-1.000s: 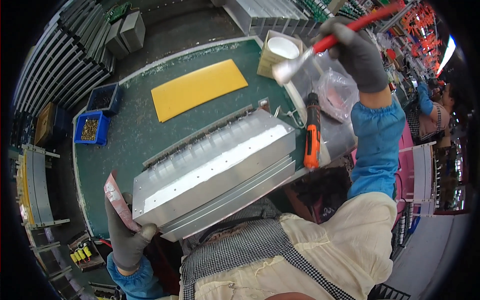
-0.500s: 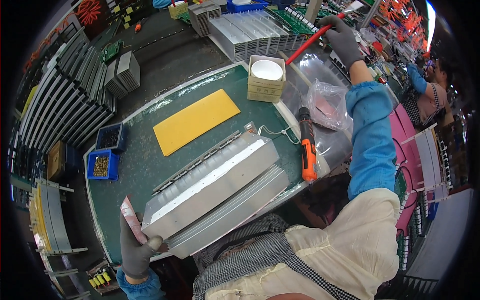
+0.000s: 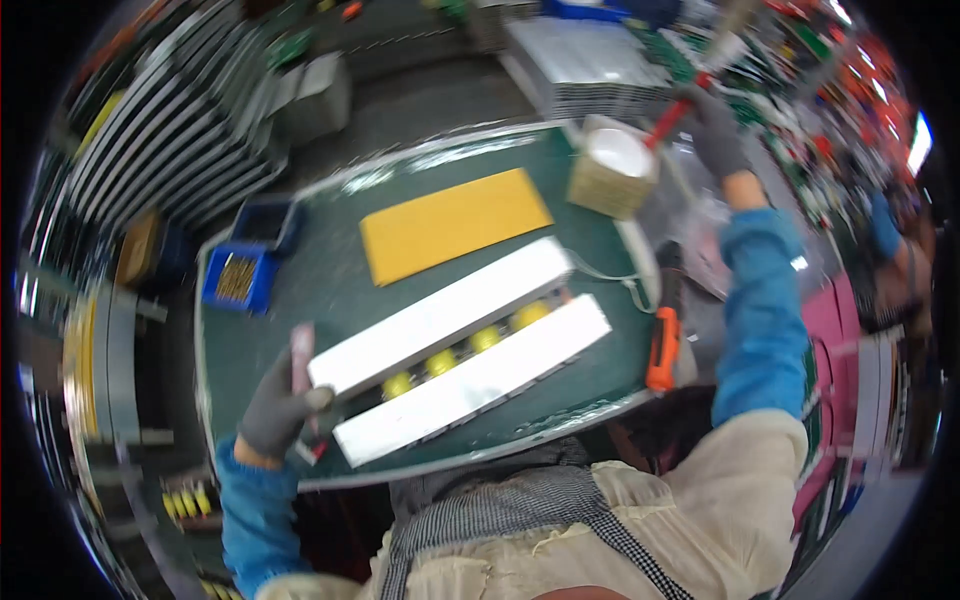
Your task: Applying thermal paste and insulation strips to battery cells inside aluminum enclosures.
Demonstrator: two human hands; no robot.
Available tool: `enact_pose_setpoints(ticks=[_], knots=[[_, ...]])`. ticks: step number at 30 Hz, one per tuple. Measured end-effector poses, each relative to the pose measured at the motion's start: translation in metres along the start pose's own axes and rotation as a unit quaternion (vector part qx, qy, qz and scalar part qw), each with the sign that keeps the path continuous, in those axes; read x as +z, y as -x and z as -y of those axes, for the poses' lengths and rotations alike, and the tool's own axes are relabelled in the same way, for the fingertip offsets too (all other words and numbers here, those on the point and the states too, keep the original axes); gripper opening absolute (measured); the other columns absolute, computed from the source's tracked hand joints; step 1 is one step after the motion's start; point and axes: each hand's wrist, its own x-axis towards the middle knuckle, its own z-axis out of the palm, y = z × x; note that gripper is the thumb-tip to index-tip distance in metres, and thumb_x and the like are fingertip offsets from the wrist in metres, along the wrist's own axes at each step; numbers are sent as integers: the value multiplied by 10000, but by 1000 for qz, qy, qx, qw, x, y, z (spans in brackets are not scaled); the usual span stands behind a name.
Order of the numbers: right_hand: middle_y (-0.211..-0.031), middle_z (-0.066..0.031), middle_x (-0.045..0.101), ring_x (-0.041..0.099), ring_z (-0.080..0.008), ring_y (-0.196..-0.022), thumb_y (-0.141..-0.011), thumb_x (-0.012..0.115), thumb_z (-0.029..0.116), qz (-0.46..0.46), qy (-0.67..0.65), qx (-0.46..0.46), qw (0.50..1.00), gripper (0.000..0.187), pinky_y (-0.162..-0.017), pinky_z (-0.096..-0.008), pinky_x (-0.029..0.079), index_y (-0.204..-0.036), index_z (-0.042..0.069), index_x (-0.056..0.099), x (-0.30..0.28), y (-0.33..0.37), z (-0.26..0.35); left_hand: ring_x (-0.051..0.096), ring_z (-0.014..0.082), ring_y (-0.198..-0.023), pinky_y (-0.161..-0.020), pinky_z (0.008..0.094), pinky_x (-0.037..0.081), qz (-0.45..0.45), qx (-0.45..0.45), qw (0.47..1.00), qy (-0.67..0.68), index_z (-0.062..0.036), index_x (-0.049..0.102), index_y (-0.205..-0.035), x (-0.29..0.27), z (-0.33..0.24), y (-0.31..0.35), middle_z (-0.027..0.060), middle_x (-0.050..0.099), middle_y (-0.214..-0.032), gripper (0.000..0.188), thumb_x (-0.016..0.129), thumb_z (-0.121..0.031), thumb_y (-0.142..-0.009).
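Observation:
My left hand point(image 3: 280, 405), in a grey glove, is closed around a pinkish flat strip point(image 3: 302, 357). Its thumb lies against the left end of a long metal assembly point(image 3: 440, 320). Two pale white bars form this assembly, with several yellow round parts point(image 3: 486, 339) in the gap between them. My right hand point(image 3: 712, 130), also gloved, grips a long red-handled tool point(image 3: 680, 112) at the upper right. The tool's pale end points up and away, and its lower end is by a white bowl point(image 3: 619, 153) in a cardboard box point(image 3: 608, 190). Motion blurs the picture.
A yellow flat sheet point(image 3: 455, 226) lies on the green table. An orange-black power screwdriver point(image 3: 664, 345) is at the right edge. Blue bins point(image 3: 240, 278) hold small brass-coloured parts at left. Metal plates point(image 3: 585, 55) are stacked behind, and a co-worker point(image 3: 900, 265) is at far right.
The metal assembly has been turned, so the yellow parts now show between its white bars. My right hand and the red-handled tool have come lower. The whole view has shifted.

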Motion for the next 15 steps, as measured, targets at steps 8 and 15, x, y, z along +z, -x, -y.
enact_pose_setpoints(ticks=[8, 15], knots=[[-1371, -155, 538, 419, -283, -1366, -752, 445, -61, 264, 16, 1, 964, 571, -1133, -358, 314, -1300, 28, 576, -42, 40, -25, 564, 216, -1111, -935, 323, 460, 26, 23, 999, -5, 6, 368, -1432, -22, 5, -2, 135, 555, -1202, 791, 752, -245, -788], [-1449, -149, 462, 416, -284, -1365, -922, 506, 73, 235, -243, 116, 934, 453, -1142, -362, 291, -1372, 115, 541, -66, 46, 78, 592, 311, -1162, -930, 354, 527, 92, 31, 971, 217, -48, 182, -1529, -69, 0, 38, 198, 433, -1359, 985, 787, -306, -797]])
